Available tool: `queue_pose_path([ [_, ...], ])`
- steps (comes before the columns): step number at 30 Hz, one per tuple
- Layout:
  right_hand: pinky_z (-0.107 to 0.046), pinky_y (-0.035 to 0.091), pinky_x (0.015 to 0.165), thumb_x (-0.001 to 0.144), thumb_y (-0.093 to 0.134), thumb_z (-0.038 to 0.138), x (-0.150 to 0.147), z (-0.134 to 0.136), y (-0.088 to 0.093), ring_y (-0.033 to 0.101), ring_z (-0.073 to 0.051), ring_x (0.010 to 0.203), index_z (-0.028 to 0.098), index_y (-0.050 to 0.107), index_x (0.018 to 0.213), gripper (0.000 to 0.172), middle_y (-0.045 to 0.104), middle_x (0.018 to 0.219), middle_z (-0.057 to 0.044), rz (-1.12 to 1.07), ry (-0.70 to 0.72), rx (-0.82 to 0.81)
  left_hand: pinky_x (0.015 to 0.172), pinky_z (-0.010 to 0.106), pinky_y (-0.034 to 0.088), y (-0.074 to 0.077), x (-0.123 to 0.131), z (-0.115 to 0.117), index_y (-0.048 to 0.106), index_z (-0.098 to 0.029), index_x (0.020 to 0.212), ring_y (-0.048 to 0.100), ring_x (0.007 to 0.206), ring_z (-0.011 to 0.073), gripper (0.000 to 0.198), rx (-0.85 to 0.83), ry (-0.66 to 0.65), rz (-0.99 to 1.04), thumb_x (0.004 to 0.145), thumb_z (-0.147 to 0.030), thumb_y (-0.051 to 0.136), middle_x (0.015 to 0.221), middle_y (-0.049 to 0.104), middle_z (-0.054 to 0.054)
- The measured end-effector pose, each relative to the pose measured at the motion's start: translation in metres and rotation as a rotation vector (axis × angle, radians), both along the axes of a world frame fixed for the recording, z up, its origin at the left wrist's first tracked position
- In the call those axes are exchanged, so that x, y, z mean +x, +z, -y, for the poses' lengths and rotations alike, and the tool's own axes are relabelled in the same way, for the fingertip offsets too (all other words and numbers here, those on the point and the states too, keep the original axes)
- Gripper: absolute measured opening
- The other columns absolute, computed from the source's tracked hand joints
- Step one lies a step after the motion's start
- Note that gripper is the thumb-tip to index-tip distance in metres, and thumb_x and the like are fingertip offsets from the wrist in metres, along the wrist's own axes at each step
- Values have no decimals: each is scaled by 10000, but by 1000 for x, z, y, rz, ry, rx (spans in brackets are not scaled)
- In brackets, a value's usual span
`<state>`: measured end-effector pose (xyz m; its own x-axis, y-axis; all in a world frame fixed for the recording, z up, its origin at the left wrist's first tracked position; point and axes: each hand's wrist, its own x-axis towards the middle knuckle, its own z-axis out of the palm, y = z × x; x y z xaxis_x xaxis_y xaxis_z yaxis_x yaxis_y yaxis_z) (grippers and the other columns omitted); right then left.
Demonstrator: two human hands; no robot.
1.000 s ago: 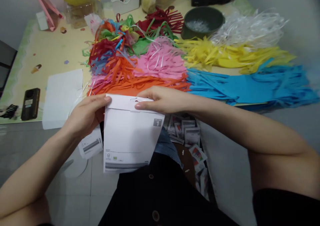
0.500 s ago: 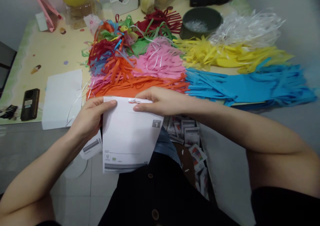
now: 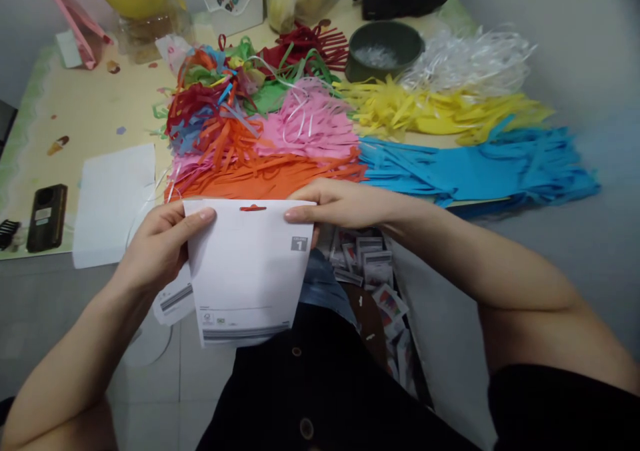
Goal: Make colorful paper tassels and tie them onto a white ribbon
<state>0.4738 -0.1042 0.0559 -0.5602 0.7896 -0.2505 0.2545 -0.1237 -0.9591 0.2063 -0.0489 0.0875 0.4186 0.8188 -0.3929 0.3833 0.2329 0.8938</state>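
Note:
A white printed card packet [image 3: 247, 264] with a hang slot at its top edge hangs in front of me, upright, its printed back facing me. My left hand [image 3: 167, 238] pinches its upper left corner, thumb on the front. At the upper right corner my right hand [image 3: 325, 204] grips it the same way; its other fingers are mostly hidden behind. Orange shows through the slot. Just beyond the packet lies orange fringed paper [image 3: 270, 174], with pink fringed paper [image 3: 310, 121] behind it and blue fringed paper [image 3: 480, 171] to the right.
On the table are a white sheet [image 3: 115, 198], a phone [image 3: 47, 218], yellow fringe [image 3: 435, 114], a dark green bowl [image 3: 383, 51] and a heap of clear strips [image 3: 475, 61]. Several small packets [image 3: 375, 264] lie below the table edge, right of my lap.
My right hand has slid from near the hang slot to the packet's upper right corner, uncovering the slot. The view has shifted slightly.

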Motion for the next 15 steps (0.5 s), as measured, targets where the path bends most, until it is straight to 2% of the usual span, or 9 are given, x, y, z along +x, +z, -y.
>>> queue_pose_path([
  [4,-202,394,535,906,550,667,-7,7,-2,534,-88,598,136,624,888,536,640,744,-16,-64,-22,-21,550,273,539,-3,-2,1,768,-175,880,677,620,202,303,-28,54,18,711,-424,805,723,744,56],
  [7,-212,385,554,955,486,633,-7,9,-5,533,-91,591,146,593,823,516,620,714,-8,-33,-70,89,554,258,533,-3,-5,0,791,-183,895,671,633,185,291,18,42,19,727,-419,813,765,762,57],
  [11,-222,389,641,987,485,525,-2,0,6,555,-107,692,144,619,803,443,638,768,-15,131,-153,415,603,236,523,5,-4,-4,813,-249,938,661,692,155,243,277,27,7,778,-432,801,854,787,22],
  [15,-235,415,759,975,548,355,-4,-6,36,625,-136,857,161,710,1051,264,734,976,-42,267,-126,595,821,282,556,13,5,4,816,-257,959,703,876,197,211,551,-77,-53,848,-420,740,979,798,22],
])
